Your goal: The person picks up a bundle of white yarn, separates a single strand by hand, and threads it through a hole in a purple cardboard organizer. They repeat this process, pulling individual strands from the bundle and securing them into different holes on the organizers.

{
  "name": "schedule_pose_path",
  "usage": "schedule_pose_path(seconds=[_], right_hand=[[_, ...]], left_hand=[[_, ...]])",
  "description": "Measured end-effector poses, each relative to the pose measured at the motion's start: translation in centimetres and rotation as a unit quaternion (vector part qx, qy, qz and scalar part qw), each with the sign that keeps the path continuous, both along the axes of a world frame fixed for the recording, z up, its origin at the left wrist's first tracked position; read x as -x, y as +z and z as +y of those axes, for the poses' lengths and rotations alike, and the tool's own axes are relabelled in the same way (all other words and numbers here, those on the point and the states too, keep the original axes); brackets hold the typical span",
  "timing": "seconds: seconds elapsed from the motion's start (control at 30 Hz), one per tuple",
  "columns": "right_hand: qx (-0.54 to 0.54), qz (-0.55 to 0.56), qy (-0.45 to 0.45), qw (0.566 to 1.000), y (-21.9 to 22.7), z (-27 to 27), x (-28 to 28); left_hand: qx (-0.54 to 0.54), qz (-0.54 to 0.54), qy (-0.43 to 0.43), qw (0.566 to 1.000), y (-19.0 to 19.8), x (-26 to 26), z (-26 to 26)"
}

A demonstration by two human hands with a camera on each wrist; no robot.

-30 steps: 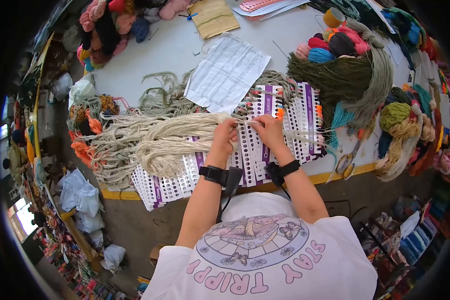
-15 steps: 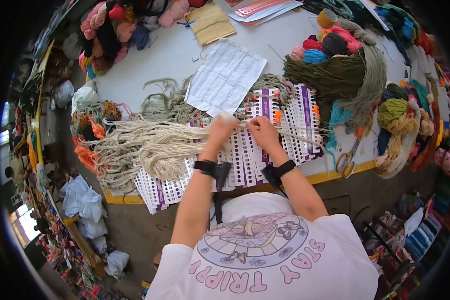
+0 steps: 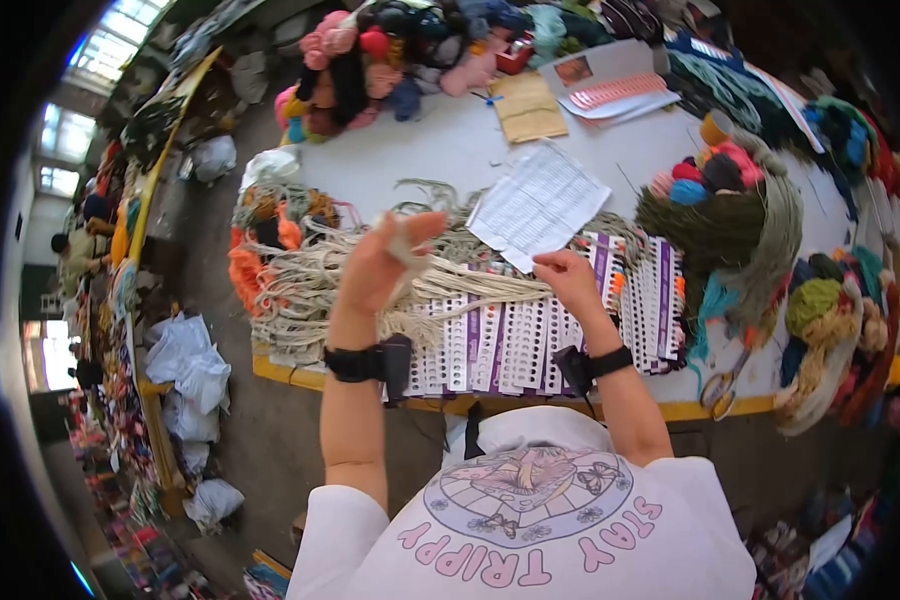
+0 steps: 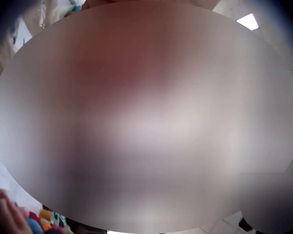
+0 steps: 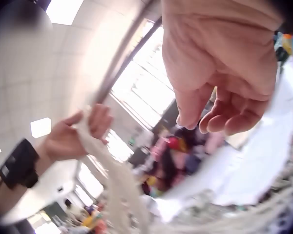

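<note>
The left hand point(image 3: 385, 262) is raised over the left part of the yarn, a cream strand point(image 5: 112, 170) lying across its palm between thumb and fingers. In the right wrist view this left hand point(image 5: 78, 136) has its fingers partly bent around the strand. The right hand point(image 3: 573, 285) hovers at the lower edge of a printed sheet point(image 3: 538, 205); its fingers are loosely bent, and nothing shows between thumb and fingertips point(image 5: 229, 124). Cream yarn point(image 3: 480, 285) stretches between the hands over punched white and purple cards point(image 3: 530, 345). A blur covers most of the left wrist view.
Dark olive yarn point(image 3: 705, 230) and coloured balls lie right of the cards, with scissors point(image 3: 722, 390) at the front edge. Orange yarn point(image 3: 245, 275) is at the left. A tan folder point(image 3: 528, 105) and heaped yarn point(image 3: 405, 98) stand at the back.
The left hand has moved left and up, away from the right hand, drawing cream yarn along. The right hand's fingers have come off the strands. The head view has shifted.
</note>
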State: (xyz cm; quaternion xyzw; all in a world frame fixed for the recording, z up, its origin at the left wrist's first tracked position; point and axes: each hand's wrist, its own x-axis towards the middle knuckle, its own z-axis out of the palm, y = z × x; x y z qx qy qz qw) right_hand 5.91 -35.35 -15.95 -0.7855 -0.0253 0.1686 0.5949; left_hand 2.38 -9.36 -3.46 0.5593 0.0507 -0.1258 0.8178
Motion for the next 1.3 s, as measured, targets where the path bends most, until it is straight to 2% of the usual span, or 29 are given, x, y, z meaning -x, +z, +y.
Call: schedule_pose_path(seconds=[0.07,0.17,0.27,0.37,0.57,0.67,0.8,0.9,1.0,1.1,1.23,1.3], right_hand=[[-0.172,-0.081,0.028,0.981,6.9,2.5,0.4],[-0.3,-0.075,0.052,0.95,14.3,3.7,2.0],[-0.29,-0.023,0.043,0.956,16.8,2.8,3.1],[-0.322,-0.026,0.027,0.946,16.7,1.9,4.0],[-0.365,-0.053,-0.03,0.929,16.7,0.7,4.9],[-0.417,-0.017,-0.05,0.907,16.5,0.6,5.3],[-0.443,0.032,-0.017,0.896,16.3,0.2,5.3],[-0.338,-0.022,-0.039,0.94,17.0,0.6,5.7],[-0.307,-0.097,-0.035,0.946,16.4,1.1,5.6],[-0.429,0.026,-0.054,0.901,17.0,0.3,5.2],[-0.36,0.031,-0.014,0.933,17.3,0.4,5.5],[-0.312,-0.018,0.008,0.95,16.7,0.5,5.5]], left_hand=[[0.03,-0.029,-0.011,0.999,2.2,0.4,-3.6],[0.019,-0.086,-0.044,0.995,4.8,1.2,-7.3],[-0.032,-0.113,-0.058,0.991,6.6,2.1,-9.3],[-0.044,-0.111,-0.06,0.991,7.5,3.0,-10.4],[0.052,-0.078,-0.013,0.995,7.5,3.6,-11.1],[0.078,-0.073,0.003,0.994,7.3,3.8,-11.3],[0.1,-0.071,0.012,0.992,6.6,3.8,-11.7],[0.068,-0.08,0.001,0.994,6.6,4.0,-12.1],[0.073,-0.076,0.005,0.994,6.4,4.1,-12.5],[0.061,-0.094,0.012,0.994,6.8,4.0,-12.3],[0.078,-0.071,-0.012,0.994,7.2,4.3,-12.4],[0.052,-0.079,-0.05,0.994,7.0,4.2,-12.4]])
